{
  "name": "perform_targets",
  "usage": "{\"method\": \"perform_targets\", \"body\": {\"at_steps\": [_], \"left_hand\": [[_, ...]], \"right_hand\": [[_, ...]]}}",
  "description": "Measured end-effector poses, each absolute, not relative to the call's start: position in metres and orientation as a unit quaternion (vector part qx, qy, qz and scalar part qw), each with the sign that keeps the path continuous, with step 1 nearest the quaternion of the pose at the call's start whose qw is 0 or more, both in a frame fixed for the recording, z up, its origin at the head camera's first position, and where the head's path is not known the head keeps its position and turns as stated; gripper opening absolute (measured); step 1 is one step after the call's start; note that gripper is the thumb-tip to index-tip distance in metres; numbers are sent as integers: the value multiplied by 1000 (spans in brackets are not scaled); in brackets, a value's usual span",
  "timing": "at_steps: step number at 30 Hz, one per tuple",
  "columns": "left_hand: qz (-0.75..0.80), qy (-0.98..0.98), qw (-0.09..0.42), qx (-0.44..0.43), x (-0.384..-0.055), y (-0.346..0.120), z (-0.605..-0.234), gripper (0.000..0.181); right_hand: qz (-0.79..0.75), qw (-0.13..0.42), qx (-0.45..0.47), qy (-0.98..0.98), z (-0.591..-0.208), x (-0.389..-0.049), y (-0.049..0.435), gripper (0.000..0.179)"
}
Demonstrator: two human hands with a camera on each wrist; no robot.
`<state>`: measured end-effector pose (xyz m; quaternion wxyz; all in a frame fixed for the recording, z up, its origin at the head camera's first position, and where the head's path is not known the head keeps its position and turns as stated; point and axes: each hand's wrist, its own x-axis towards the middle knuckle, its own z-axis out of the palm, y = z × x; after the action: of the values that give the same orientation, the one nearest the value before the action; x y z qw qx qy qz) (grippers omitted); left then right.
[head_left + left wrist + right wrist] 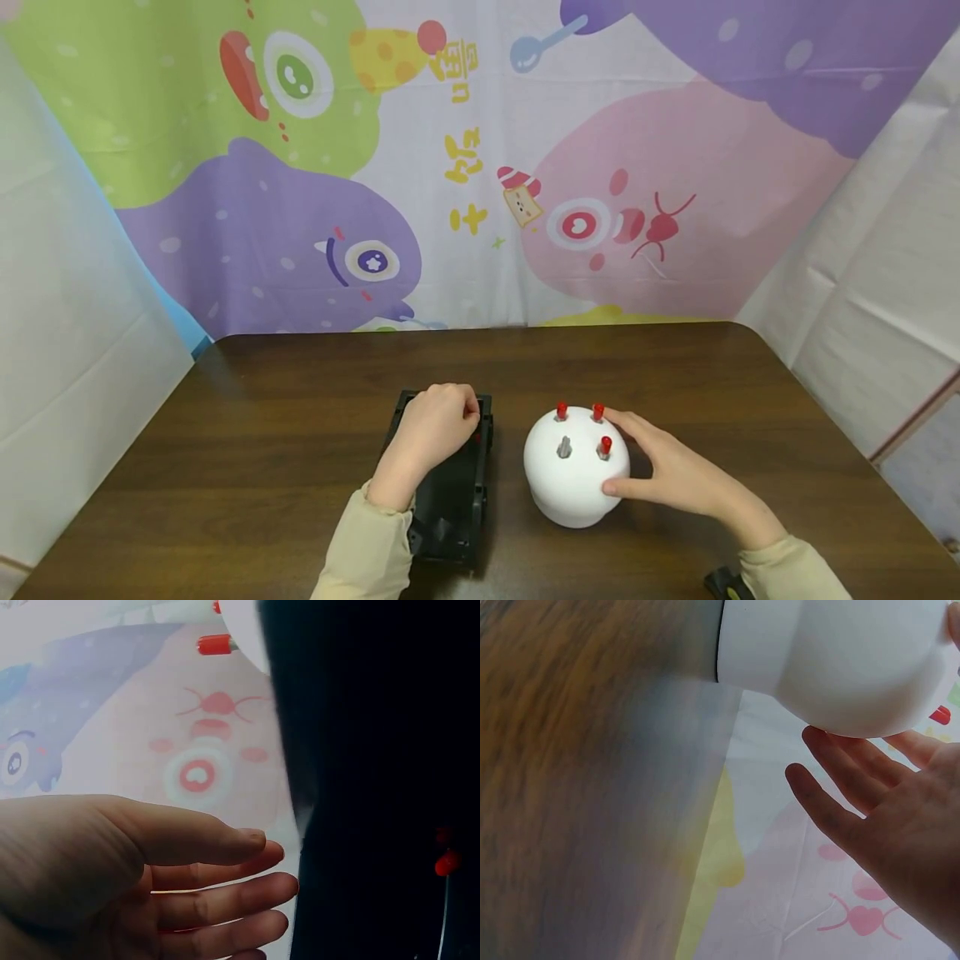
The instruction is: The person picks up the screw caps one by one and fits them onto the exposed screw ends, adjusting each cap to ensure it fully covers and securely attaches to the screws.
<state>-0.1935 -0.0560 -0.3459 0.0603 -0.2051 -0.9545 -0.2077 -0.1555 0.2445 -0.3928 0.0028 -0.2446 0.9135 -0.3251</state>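
Note:
A white rounded body stands on the table with toggle switches on its top. Three of these wear red caps, such as the red cap, while one metal lever is bare. My right hand holds the white body's right side between thumb and fingers; its fingertips meet the curved surface in the right wrist view. Over a long black tray hovers my left hand, its fingers loosely bent with nothing visible between them. A small red piece shows against the dark tray in the left wrist view.
The brown wooden table carries both objects. Behind it hangs a printed cartoon curtain, with white cloth at both sides. A black object sits beside the right sleeve at the lower edge.

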Motion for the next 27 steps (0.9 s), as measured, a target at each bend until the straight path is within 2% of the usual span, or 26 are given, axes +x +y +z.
{"method": "perform_targets", "body": {"at_steps": [8, 12, 16, 22, 27], "left_hand": [[-196, -959, 7, -202, -196, -55, -352, 11], [-189, -960, -31, -206, -196, -56, -355, 20], [-183, -958, -48, -216, -196, -57, -357, 24], [-162, -959, -84, -218, -198, -56, -362, 23], [-150, -958, -97, -223, -198, -55, -364, 16]], "right_hand": [[-321, -2, -247, 914, -394, -156, 245, 82], [-319, -3, -246, 915, -394, -156, 245, 82], [-319, -2, -244, 916, -393, -156, 245, 82], [-319, 1, -243, 916, -393, -156, 245, 82], [-318, -1, -244, 916, -393, -156, 244, 82]]}}
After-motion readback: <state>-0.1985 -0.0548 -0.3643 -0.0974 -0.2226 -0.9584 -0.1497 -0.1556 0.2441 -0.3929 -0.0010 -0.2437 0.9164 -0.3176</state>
